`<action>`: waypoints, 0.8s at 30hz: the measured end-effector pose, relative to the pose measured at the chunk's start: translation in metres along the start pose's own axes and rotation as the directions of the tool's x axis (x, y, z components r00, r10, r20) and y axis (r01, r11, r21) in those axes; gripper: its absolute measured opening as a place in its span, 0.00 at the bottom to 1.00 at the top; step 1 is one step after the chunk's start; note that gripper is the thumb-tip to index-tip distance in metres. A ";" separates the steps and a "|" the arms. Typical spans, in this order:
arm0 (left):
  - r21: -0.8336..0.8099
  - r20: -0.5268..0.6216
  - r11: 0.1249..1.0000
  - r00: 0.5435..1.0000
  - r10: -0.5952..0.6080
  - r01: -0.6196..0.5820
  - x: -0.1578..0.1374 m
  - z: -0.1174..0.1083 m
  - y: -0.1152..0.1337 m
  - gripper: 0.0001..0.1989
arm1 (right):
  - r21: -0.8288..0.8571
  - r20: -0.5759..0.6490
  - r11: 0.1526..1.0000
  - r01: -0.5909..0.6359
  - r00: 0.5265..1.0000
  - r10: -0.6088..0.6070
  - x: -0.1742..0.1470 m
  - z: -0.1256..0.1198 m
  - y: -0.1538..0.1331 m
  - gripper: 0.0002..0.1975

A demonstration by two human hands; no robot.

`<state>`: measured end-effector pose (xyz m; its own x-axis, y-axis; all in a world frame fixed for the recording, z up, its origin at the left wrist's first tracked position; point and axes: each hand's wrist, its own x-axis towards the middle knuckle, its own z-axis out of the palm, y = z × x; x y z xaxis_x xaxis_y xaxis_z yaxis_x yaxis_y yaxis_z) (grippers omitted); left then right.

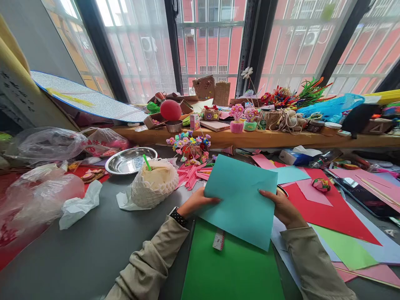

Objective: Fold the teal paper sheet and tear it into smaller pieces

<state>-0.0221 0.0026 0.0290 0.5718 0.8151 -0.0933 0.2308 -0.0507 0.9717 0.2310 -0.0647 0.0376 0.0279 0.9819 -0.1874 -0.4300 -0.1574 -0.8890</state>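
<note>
A sheet of turquoise paper [240,196] is held up at a slight tilt between my two hands. My left hand [200,202] pinches its left edge, thumb on the front face. At the right edge my right hand [283,204] grips it the same way, with the fingers hidden behind the sheet. Below it lies a larger green sheet [233,266] on the table. A small pale patterned strip [218,240] rests on the green sheet, its upper end covered by the turquoise paper.
Left of my hands stand a coconut [156,177] in foam netting with a green straw and a metal bowl [131,160]. Plastic bags [59,187] lie farther left. Red paper [331,208], other coloured sheets and a phone [365,196] spread to the right. Crafts crowd the wooden ledge [187,136].
</note>
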 end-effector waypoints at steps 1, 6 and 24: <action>-0.007 0.005 1.000 1.000 -0.012 0.012 0.000 0.000 -0.001 0.20 | 0.001 -0.014 1.000 -0.007 1.000 0.007 0.000 0.000 0.000 0.13; -0.114 0.005 0.990 0.997 -0.078 0.078 0.001 0.001 -0.002 0.20 | 0.020 -0.077 1.000 -0.019 0.997 0.021 0.003 0.000 0.001 0.11; -0.496 -0.108 0.856 0.968 -0.224 0.143 0.004 0.006 -0.003 0.14 | -0.049 -0.521 0.967 0.252 0.819 -0.240 0.023 -0.016 0.016 0.17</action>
<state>-0.0160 0.0030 0.0240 0.4168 0.8632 -0.2849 -0.1113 0.3595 0.9265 0.2391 -0.0462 0.0122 0.5961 0.7872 -0.1583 -0.3647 0.0898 -0.9268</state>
